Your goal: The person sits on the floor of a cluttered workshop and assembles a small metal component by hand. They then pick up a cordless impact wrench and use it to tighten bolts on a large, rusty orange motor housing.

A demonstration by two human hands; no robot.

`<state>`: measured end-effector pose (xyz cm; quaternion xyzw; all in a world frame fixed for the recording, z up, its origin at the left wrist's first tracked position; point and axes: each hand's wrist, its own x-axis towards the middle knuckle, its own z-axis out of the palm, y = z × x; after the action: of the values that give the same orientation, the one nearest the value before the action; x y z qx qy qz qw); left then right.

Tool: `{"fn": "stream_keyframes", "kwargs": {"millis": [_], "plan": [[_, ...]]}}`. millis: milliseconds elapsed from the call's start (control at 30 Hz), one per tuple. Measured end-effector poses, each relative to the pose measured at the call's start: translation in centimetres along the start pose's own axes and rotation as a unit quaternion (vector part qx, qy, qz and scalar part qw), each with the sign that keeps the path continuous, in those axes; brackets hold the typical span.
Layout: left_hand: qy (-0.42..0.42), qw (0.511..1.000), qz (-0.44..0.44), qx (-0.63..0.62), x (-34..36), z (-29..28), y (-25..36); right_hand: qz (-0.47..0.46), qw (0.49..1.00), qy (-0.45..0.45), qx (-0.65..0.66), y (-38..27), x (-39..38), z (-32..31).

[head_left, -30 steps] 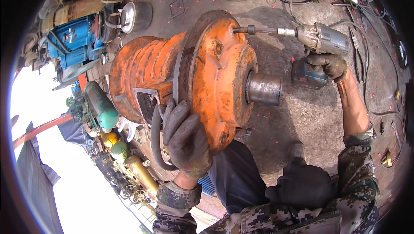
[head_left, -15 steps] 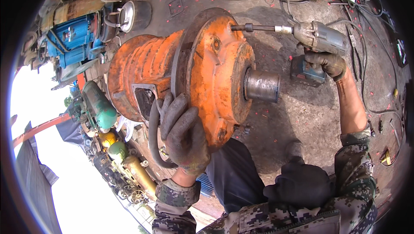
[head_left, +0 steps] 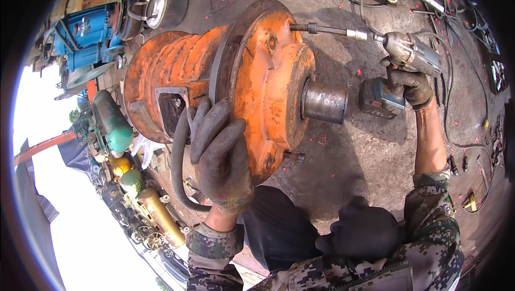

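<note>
Lower centre, the left hand (head_left: pixel 222 157) lies against the central orange housing (head_left: pixel 257 103); whether it grips, I can't tell. Upper right, the right hand (head_left: pixel 414 88) clasps a power wrench (head_left: pixel 410 52), its extension (head_left: pixel 333 31) running left toward the upper-centre bolt (head_left: pixel 298 27).

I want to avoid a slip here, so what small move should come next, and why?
Perhaps use the right hand to swing the power driver into line with the bolt: its shaft looks angled to the bolt, whose shank sticks out of the orange housing.
</note>
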<state>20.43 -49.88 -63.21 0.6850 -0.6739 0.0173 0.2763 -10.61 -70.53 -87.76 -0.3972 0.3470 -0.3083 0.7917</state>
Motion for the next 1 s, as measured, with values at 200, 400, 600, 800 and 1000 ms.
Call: {"fn": "stream_keyframes", "kwargs": {"millis": [200, 400, 600, 800, 1000], "plan": [[0.02, 0.998, -0.033, -0.052, -0.7, 0.2, -0.1, -0.019, 0.999, 0.044, 0.014, 0.5, -0.5, 0.7], [0.048, 0.993, -0.029, -0.1, -0.8, 1.2, -0.1, 0.01, 0.999, 0.043, -0.026, 0.8, -0.7, 2.0], [0.074, 0.986, -0.016, -0.147, -1.0, 1.4, 0.1, -0.014, 1.0, -0.013, 0.001, 0.6, 0.4, 2.6], [0.083, 0.989, 0.015, -0.119, -0.9, 1.4, -0.5, -0.04, 0.986, 0.032, -0.158, -1.3, 0.1, 3.1], [0.105, 0.982, 0.015, -0.154, -0.9, 2.3, -0.8, 0.091, 0.993, -0.038, 0.069, -1.3, -0.1, 3.3]]}}
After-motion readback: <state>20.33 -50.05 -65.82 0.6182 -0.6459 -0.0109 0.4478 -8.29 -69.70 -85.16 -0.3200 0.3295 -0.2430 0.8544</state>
